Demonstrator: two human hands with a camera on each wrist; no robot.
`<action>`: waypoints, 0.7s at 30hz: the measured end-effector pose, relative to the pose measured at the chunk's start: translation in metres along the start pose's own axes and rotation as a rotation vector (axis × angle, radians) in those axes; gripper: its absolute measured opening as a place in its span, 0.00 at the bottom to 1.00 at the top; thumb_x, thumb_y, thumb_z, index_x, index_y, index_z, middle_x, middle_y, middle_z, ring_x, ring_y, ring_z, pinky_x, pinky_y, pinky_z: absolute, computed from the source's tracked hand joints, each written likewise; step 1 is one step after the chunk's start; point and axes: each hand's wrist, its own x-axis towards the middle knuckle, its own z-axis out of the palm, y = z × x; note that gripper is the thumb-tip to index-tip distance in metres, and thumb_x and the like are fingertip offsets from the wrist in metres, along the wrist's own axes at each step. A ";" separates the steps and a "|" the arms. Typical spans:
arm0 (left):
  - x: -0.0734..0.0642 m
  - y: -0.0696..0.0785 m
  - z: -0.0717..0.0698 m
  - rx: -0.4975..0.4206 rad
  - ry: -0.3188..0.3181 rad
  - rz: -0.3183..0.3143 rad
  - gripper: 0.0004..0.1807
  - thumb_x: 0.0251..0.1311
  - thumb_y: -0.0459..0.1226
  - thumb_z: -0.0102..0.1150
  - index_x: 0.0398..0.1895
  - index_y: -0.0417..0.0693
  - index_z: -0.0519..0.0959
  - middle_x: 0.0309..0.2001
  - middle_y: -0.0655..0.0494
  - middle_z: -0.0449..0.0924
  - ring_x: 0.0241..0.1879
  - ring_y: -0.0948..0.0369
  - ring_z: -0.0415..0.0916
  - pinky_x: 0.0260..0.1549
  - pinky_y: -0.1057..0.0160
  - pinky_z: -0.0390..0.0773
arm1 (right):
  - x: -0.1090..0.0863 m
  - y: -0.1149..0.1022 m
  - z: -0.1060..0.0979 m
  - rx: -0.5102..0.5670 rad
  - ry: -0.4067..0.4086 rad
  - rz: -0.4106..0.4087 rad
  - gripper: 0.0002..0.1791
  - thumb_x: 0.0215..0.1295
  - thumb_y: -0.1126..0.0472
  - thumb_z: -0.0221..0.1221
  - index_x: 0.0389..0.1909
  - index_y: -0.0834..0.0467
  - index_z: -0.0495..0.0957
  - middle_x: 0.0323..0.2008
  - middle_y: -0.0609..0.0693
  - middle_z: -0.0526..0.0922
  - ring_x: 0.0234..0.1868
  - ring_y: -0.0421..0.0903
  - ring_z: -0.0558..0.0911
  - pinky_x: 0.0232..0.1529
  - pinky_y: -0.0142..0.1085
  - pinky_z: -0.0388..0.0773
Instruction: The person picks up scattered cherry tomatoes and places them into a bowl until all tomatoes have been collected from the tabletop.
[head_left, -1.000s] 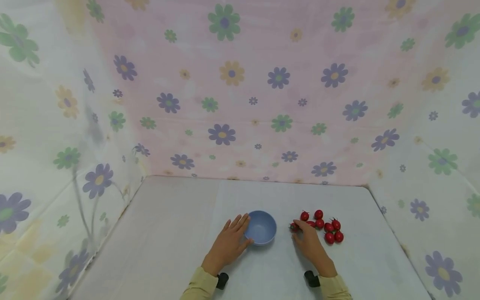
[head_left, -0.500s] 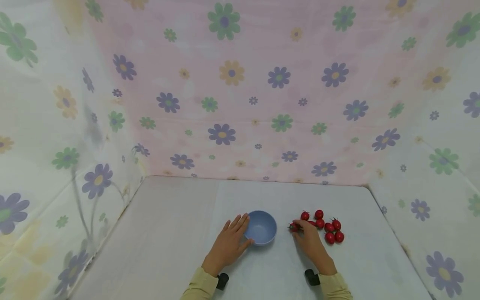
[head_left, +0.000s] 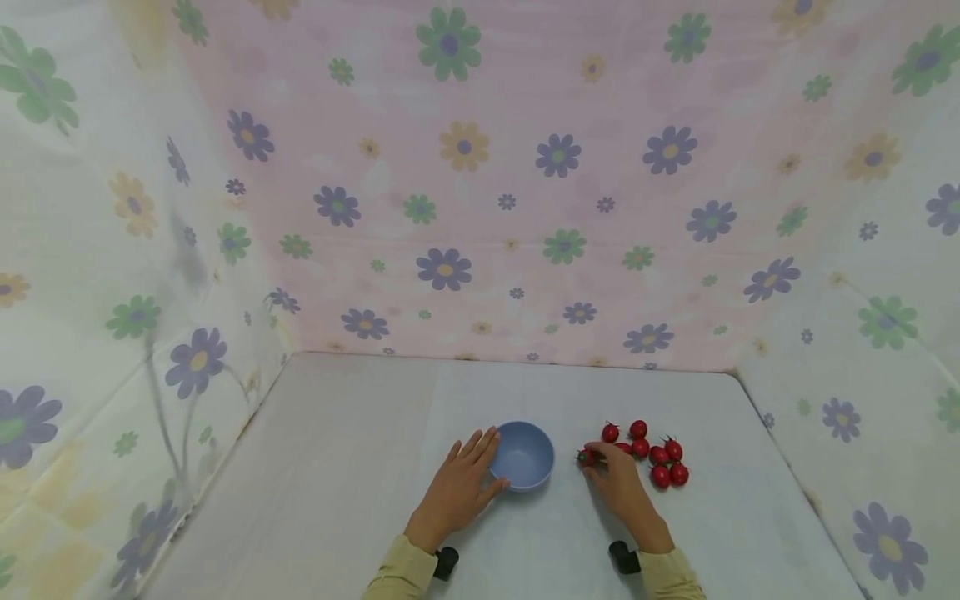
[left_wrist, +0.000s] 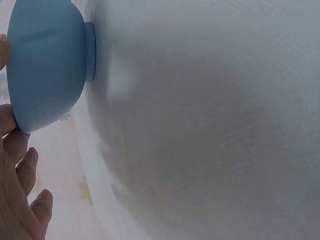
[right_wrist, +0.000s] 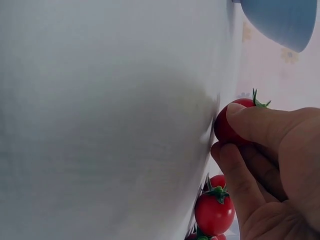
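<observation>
A small blue bowl (head_left: 522,456) stands upright on the white-covered table, its inside bare. My left hand (head_left: 456,490) rests against the bowl's left side, fingers extended. In the left wrist view, the fingertips (left_wrist: 7,119) and thumb touch the bowl (left_wrist: 47,65) near its rim. To the right of the bowl, my right hand (head_left: 617,481) pinches a red cherry tomato (head_left: 585,457) with a green stem. The right wrist view has this cherry tomato (right_wrist: 227,125) between thumb and fingers, low by the table surface; whether it still touches the table, I cannot tell.
Several more cherry tomatoes (head_left: 659,455) lie grouped just right of and beyond my right hand. The table (head_left: 360,467) is enclosed by flowered cloth (head_left: 495,325) at the back and both sides. A black wrist camera (head_left: 624,557) sits below the right hand.
The right fingers have closed on the cherry tomato and turned it slightly, its stem now facing the bowl more. The left hand and bowl have stayed in place.
</observation>
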 end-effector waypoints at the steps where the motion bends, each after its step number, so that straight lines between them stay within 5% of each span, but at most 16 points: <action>1: 0.000 0.000 0.000 -0.002 0.001 0.002 0.40 0.75 0.59 0.44 0.80 0.43 0.57 0.81 0.51 0.52 0.79 0.50 0.52 0.75 0.43 0.58 | -0.001 -0.001 0.000 0.002 -0.001 0.005 0.21 0.57 0.76 0.69 0.52 0.67 0.81 0.46 0.57 0.86 0.50 0.54 0.85 0.54 0.48 0.84; 21: 0.000 0.000 0.001 -0.007 0.019 0.009 0.40 0.75 0.59 0.46 0.80 0.43 0.58 0.81 0.50 0.53 0.79 0.50 0.53 0.75 0.43 0.58 | -0.010 -0.008 -0.003 0.066 0.005 0.014 0.20 0.58 0.76 0.68 0.53 0.66 0.81 0.47 0.57 0.87 0.50 0.54 0.85 0.53 0.47 0.84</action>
